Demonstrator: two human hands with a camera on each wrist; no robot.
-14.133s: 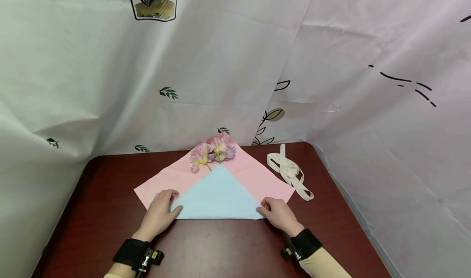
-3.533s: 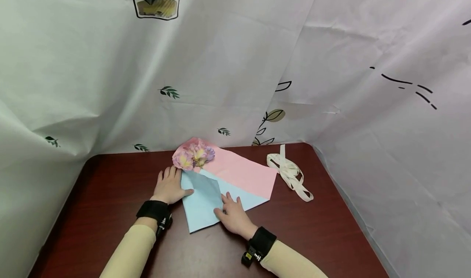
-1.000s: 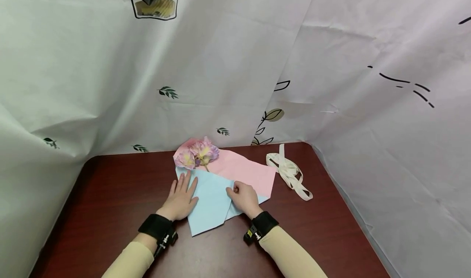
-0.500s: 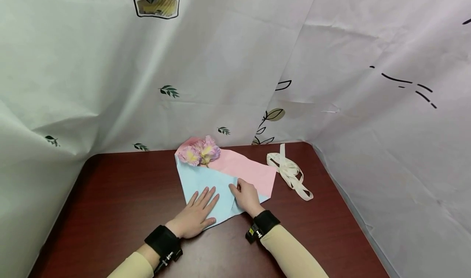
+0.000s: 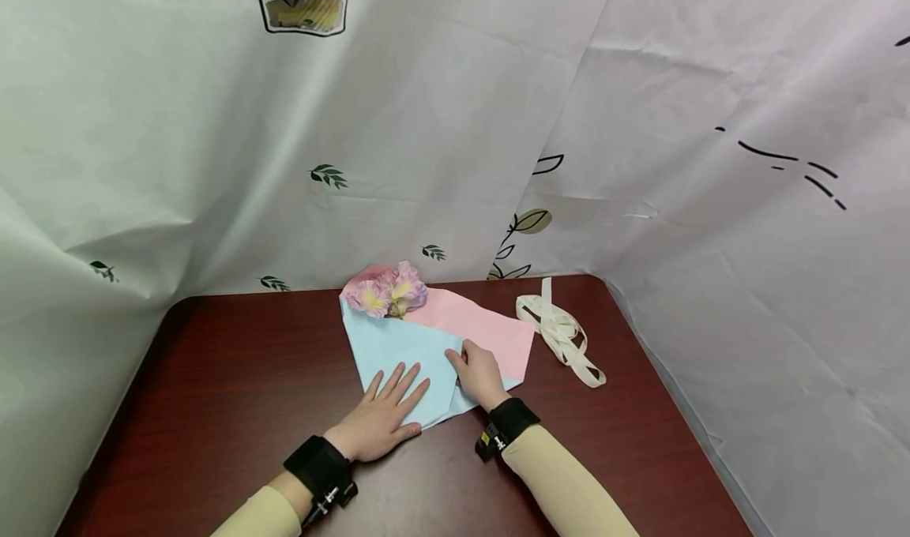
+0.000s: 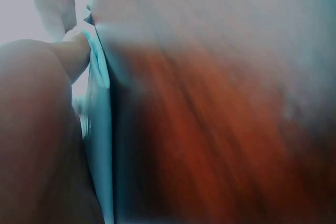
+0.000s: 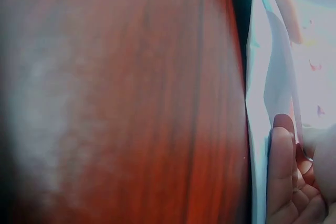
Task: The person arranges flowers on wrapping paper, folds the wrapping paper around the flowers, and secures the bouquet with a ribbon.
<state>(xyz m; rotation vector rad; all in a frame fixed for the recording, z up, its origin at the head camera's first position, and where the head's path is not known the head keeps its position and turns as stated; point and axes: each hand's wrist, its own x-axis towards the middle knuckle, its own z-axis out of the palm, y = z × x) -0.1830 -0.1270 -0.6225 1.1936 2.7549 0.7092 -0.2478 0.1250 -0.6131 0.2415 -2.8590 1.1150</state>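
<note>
In the head view, a sheet of wrapping paper (image 5: 398, 347), blue on one side and pink on the other, lies partly folded on the table. Its left part is folded over to the right, blue side up. My left hand (image 5: 380, 422) rests flat on the fold with fingers spread. The right hand (image 5: 479, 371) pinches the edge of the folded flap between thumb and curled fingers; the right wrist view shows those fingers (image 7: 281, 171) at the paper's edge. Pink and purple artificial flowers (image 5: 387, 291) lie at the paper's upper left, their stems mostly hidden beneath the fold.
A loose bundle of cream ribbon (image 5: 562, 332) lies right of the paper. The dark red-brown table (image 5: 249, 379) ends at a white printed curtain (image 5: 426, 126) behind and to the sides.
Since the oldest frame, the paper's left side has been folded over the flower stems. Within the last second my left hand slid down and right across the fold; the right hand shifted slightly up.
</note>
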